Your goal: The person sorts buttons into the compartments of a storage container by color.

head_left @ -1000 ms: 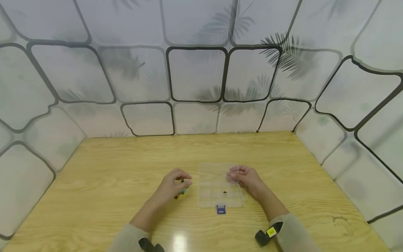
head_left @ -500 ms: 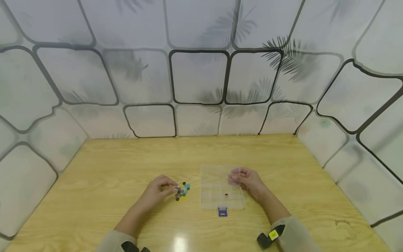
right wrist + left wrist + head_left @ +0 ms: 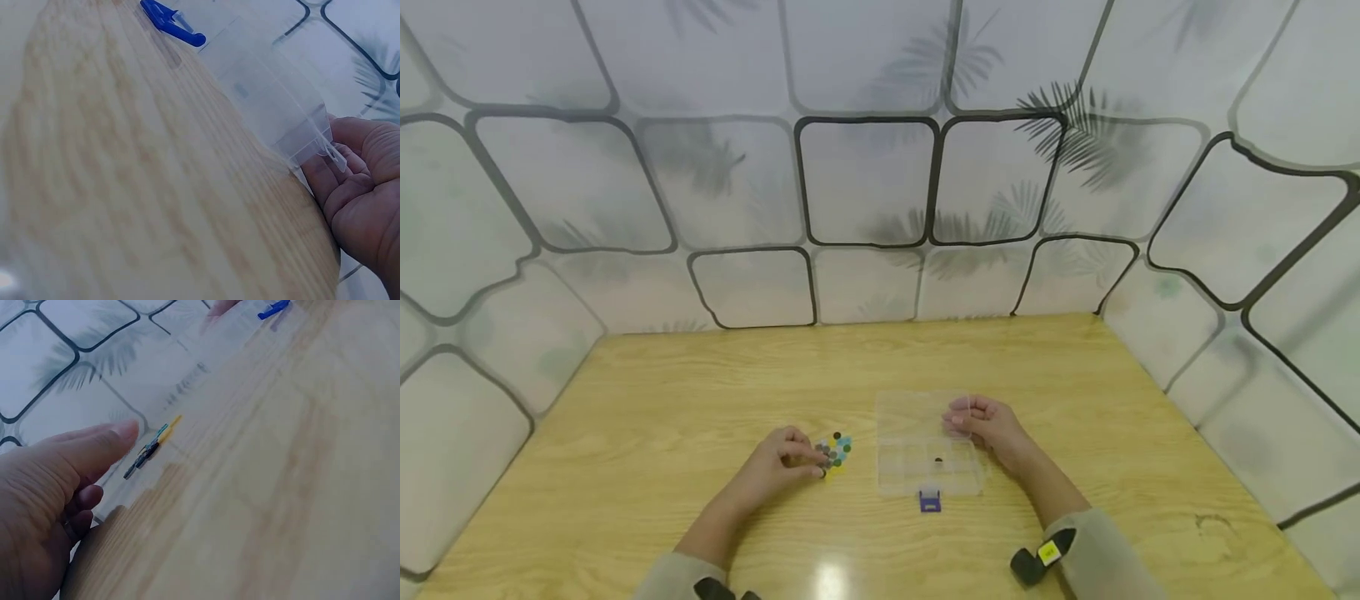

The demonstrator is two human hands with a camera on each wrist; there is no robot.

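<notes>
A pile of small round pieces (image 3: pixel 838 455) in grey, black, green, blue and yellow lies on the table. My left hand (image 3: pixel 778 467) is at the pile's left edge, thumb and index fingertips apart beside a dark piece. The left wrist view shows the thumb stretched toward the pile (image 3: pixel 147 452); the index finger is mostly hidden. To the right stands a clear plastic compartment box (image 3: pixel 895 467) with its lid (image 3: pixel 906 414) raised and a blue latch (image 3: pixel 929 501) at the front. My right hand (image 3: pixel 988 427) grips its right side, fingers seen through the plastic. One dark piece (image 3: pixel 938 460) lies inside.
The wooden table (image 3: pixel 700 400) stretches around the box and the pile. A patterned fabric wall (image 3: pixel 865 183) closes off the back and both sides.
My left hand drew back left from over the pile, uncovering it, then edged back in to its left side. The right hand keeps its place on the box.
</notes>
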